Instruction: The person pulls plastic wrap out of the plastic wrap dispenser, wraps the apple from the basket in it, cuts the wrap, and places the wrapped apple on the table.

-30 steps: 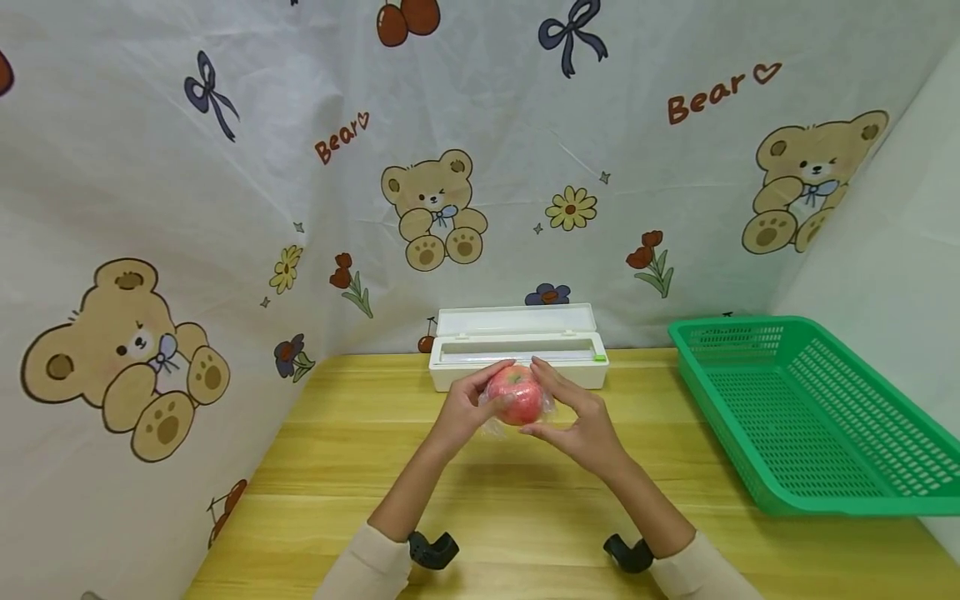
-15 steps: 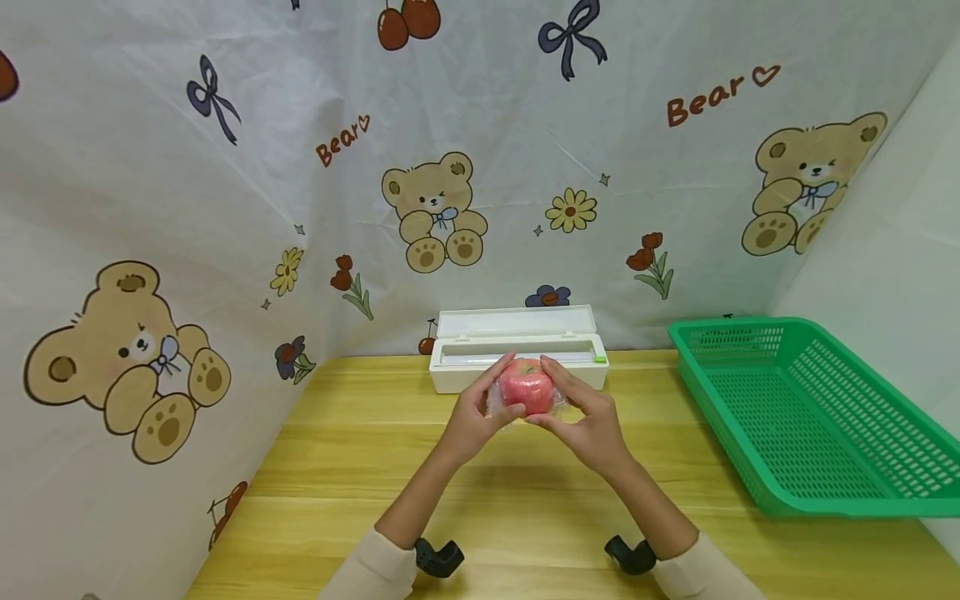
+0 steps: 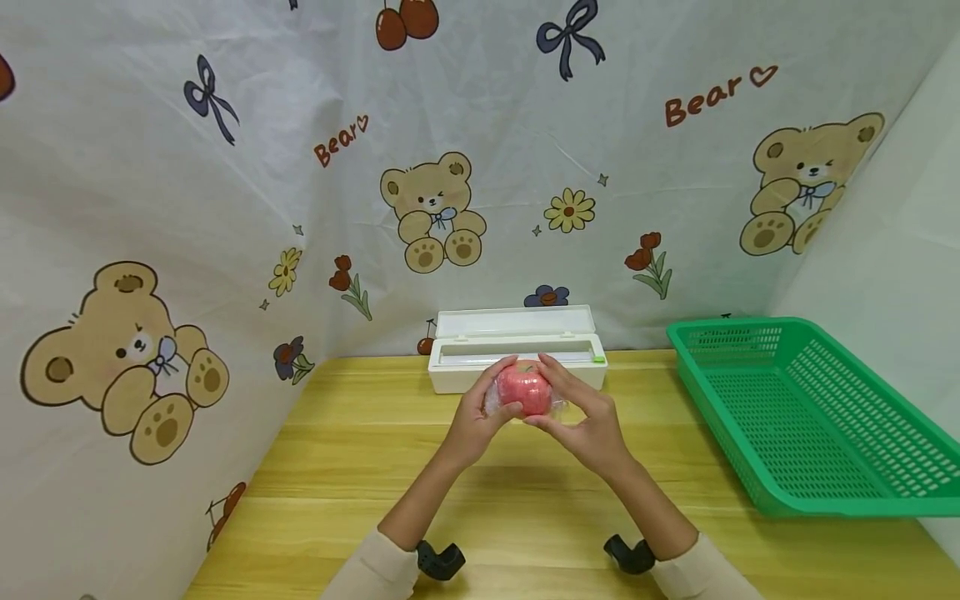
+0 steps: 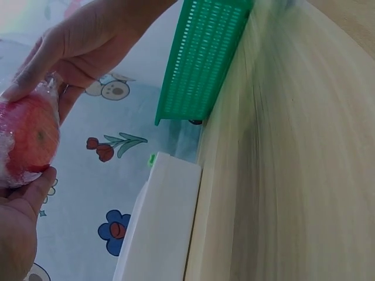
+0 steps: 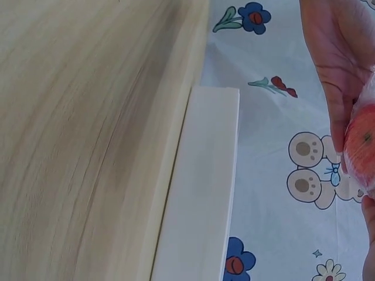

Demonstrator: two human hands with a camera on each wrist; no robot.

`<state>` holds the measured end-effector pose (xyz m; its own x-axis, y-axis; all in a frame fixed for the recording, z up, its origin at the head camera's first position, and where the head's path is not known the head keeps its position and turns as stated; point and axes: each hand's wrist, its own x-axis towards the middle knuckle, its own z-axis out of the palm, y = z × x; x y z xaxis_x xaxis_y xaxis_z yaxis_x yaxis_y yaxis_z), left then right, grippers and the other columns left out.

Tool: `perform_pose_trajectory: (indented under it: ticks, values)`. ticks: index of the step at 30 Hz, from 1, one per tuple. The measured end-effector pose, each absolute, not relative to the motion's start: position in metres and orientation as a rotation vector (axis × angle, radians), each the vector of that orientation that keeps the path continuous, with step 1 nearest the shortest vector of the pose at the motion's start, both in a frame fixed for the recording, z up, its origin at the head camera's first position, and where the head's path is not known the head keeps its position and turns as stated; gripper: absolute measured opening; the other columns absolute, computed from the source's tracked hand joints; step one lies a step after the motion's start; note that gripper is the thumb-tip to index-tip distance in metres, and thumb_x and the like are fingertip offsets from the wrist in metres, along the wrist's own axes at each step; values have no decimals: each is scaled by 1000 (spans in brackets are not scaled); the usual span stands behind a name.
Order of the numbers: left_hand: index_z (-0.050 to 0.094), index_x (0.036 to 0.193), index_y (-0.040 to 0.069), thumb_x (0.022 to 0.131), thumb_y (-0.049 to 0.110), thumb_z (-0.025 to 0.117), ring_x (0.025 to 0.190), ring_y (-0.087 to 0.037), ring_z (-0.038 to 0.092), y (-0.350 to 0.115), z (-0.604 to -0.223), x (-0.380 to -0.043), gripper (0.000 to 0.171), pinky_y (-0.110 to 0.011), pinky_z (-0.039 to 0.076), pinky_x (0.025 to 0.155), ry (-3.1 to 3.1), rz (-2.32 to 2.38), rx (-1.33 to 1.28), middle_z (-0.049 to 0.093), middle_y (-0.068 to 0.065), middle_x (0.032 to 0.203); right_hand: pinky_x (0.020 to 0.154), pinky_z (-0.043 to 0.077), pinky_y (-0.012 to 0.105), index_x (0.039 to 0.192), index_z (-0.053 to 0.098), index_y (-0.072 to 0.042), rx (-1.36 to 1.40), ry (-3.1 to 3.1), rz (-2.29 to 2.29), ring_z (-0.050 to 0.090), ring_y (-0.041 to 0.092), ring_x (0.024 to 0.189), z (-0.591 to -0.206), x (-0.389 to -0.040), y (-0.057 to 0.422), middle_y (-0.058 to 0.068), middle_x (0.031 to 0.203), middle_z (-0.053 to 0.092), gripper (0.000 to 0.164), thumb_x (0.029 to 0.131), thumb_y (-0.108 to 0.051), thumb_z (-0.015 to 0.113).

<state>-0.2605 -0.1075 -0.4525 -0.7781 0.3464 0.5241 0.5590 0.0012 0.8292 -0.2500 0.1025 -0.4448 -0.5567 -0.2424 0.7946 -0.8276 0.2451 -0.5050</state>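
A red apple point(image 3: 525, 389) wrapped in clear plastic film point(image 3: 492, 400) is held up above the table between both hands. The left hand point(image 3: 476, 422) grips its left side, thumb at the front and fingers over the top. From the right, the right hand point(image 3: 592, 421) curls round the other side, with its thumb below. Crinkled film covers the apple point(image 4: 29, 137) in the left wrist view. Only part of the apple point(image 5: 361, 143) shows at the edge of the right wrist view. Behind the hands stands a white cling film box point(image 3: 517, 381) with its lid raised.
A green plastic basket point(image 3: 795, 505) stands on the right of the wooden table point(image 3: 360, 467). The box has a small green piece point(image 3: 598, 360) at its right end. A cloth printed with bears point(image 3: 510, 117) hangs behind and at the left.
Over the last second the apple has shifted slightly right and turned in the hands. The left hand has moved a little right with it. Box and basket stay put.
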Motion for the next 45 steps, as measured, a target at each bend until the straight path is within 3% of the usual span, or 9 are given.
perform_pose_trajectory:
  ticks: [6, 14, 19, 24, 30, 36, 39, 45]
  values:
    - [26, 159, 26, 105, 36, 57, 125, -25, 53, -103, -453, -259, 63, -34, 56, 97, -2164, -1883, -1041, 42, -6, 150, 103, 47, 27, 139, 61, -1, 996, -1904, 1286, 55, 31, 133, -444, -251, 103, 16, 145, 57, 78, 67, 7, 89]
    - [17, 158, 20, 109, 39, 42, 130, -23, 49, -101, -456, -257, 58, -34, 50, 104, -2224, -1804, -1092, 38, -9, 150, 101, 47, 23, 134, 62, 7, 1003, -1884, 1282, 57, 42, 126, -448, -251, 101, 26, 138, 58, 73, 66, 10, 88]
    - [17, 159, 23, 109, 40, 43, 130, -24, 49, -103, -455, -257, 59, -35, 51, 104, -2226, -1823, -1058, 40, -8, 149, 104, 45, 22, 139, 59, 2, 985, -1935, 1220, 56, 39, 129, -446, -251, 101, 21, 142, 57, 78, 67, 2, 90]
    - [14, 161, 22, 109, 38, 43, 140, -26, 42, -103, -455, -258, 61, -38, 47, 109, -2214, -1911, -1022, 33, -7, 156, 106, 44, 23, 145, 54, 0, 1017, -1953, 1192, 51, 36, 135, -446, -252, 101, 19, 150, 50, 90, 64, -3, 95]
    - [14, 161, 24, 110, 29, 44, 143, -28, 39, -101, -453, -257, 59, -39, 47, 109, -2224, -1940, -958, 28, -9, 160, 104, 45, 24, 141, 57, 3, 1053, -1908, 1198, 51, 37, 135, -448, -253, 101, 22, 148, 51, 82, 67, 4, 90]
    - [19, 160, 15, 105, 24, 58, 136, -33, 43, -98, -455, -258, 69, -37, 53, 101, -2185, -1816, -955, 27, -12, 161, 105, 45, 25, 143, 54, 5, 1069, -1888, 1179, 48, 34, 138, -451, -254, 99, 23, 149, 50, 84, 66, 7, 87]
    - [22, 159, 15, 104, 25, 59, 130, -30, 48, -97, -457, -258, 67, -35, 56, 97, -2184, -1746, -968, 33, -11, 156, 104, 45, 25, 144, 51, 6, 1091, -1864, 1156, 47, 34, 139, -452, -254, 98, 24, 149, 49, 78, 74, 0, 85]
    - [21, 159, 23, 106, 35, 50, 129, -23, 47, -96, -457, -255, 61, -34, 54, 99, -2231, -1627, -987, 35, -5, 151, 103, 46, 24, 142, 51, 9, 1105, -1816, 1106, 50, 37, 136, -455, -254, 98, 31, 145, 49, 67, 91, -29, 69]
